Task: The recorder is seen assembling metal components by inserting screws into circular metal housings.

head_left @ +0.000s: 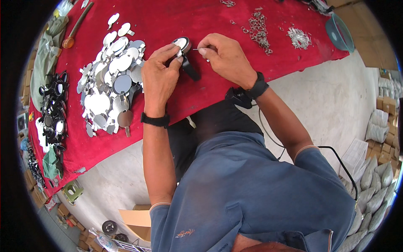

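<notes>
At upper centre, the right hand [228,58] pinches a thin pin [194,49], its length aimed left toward the black-rimmed disc [181,43] the left hand [160,73] pinches.

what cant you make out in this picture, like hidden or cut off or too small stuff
All in the head view:
Near edge of the round white-faced piece: covered by the left hand's fingers.
Gripped end of the thin piece: hidden by the right hand's fingers; its shape is too small to tell.
Lower discs in the pile: buried under others.
Dark bundle at top right: cut off by the upper edge.
</notes>
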Available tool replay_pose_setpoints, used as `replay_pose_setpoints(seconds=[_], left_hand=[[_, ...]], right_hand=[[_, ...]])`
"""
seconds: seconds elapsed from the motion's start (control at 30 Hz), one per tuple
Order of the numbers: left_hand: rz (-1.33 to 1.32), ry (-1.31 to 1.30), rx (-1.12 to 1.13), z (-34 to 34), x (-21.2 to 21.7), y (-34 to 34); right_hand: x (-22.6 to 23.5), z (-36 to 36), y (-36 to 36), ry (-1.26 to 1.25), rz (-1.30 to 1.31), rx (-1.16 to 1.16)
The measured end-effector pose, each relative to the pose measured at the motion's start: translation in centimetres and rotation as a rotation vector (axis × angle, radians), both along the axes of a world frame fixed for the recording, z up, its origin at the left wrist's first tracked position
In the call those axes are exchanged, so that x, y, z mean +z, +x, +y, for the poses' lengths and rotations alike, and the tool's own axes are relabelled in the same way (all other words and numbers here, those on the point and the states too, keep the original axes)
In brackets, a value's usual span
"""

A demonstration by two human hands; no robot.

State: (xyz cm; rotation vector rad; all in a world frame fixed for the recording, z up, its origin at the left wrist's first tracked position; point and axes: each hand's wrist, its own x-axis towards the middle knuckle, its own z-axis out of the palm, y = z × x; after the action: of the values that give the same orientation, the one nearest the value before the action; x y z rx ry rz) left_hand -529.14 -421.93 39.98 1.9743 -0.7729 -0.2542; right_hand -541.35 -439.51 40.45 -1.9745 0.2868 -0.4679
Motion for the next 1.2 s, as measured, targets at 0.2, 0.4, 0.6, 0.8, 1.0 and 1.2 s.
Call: replay_pose_setpoints(seconds=[0.2,0.4,0.6,0.8,1.0,1.2], left_hand=[[-0.042,0.041,-0.008,0.1,0.1,0.1],[-0.083,0.083,0.000,-0.1,0.9,-0.1],[-0.078,0.104,-0.002,-0.2,1.3,-0.3],[-0.073,0.100,-0.019,-0.1,1.2,-0.2],[-0.193,0.078,-0.024,-0.3,1.2,-0.2],[-0.168,0.075,0.009,-0.7,1.6,-0.6]], right_hand=[[-1.3,-0.5,1.1,-0.193,-0.025,0.072],[-1.7,-0.7,2.1,-0.209,-0.080,0.136],[-1.8,-0.9,2.3,-0.223,-0.085,0.153],[-1.6,-1.3,2.4,-0.214,-0.070,0.180],[-1.3,-1.6,2.9,-0.298,-0.097,0.203],[-0.8,-1.4,3.2,-0.388,-0.085,0.222]])
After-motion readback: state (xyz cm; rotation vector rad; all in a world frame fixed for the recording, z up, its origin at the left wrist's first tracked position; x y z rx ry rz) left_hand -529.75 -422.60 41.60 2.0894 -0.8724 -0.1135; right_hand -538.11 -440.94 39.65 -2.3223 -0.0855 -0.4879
